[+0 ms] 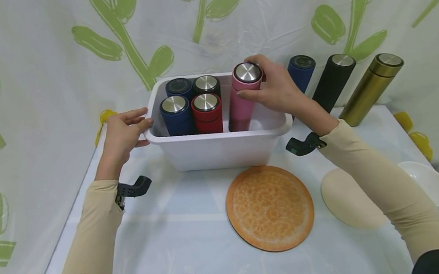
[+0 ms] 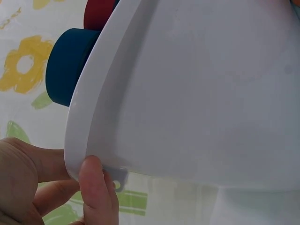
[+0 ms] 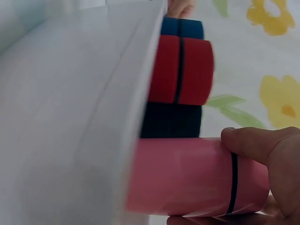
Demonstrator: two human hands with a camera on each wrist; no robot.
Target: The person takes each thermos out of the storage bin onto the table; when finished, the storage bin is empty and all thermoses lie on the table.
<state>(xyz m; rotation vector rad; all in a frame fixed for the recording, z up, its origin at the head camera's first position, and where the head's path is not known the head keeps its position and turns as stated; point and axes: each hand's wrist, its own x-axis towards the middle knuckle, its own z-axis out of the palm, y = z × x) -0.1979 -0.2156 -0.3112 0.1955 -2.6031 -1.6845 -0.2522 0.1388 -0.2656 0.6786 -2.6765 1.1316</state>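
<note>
My right hand (image 1: 277,82) grips a pink thermos (image 1: 239,107) round its upper part, below a silver-topped lid. The flask stands slightly tilted in the right half of a white plastic tub (image 1: 221,148); its lower end is hidden behind the front wall. With thumb and fingers, my left hand (image 2: 96,192) pinches the tub's rim at the left end. Inside, to the left of the pink one, a blue thermos (image 1: 176,117) and a red thermos (image 1: 208,115) stand in front. Behind them are a dark blue thermos (image 1: 178,87) and a black thermos (image 1: 207,84).
Right of the tub stand another blue thermos (image 1: 301,71), a black thermos (image 1: 333,83) and a gold thermos (image 1: 371,89). A round brown mat (image 1: 270,208) lies in front, with a cream oval (image 1: 350,202) and a white bowl (image 1: 434,184) to its right.
</note>
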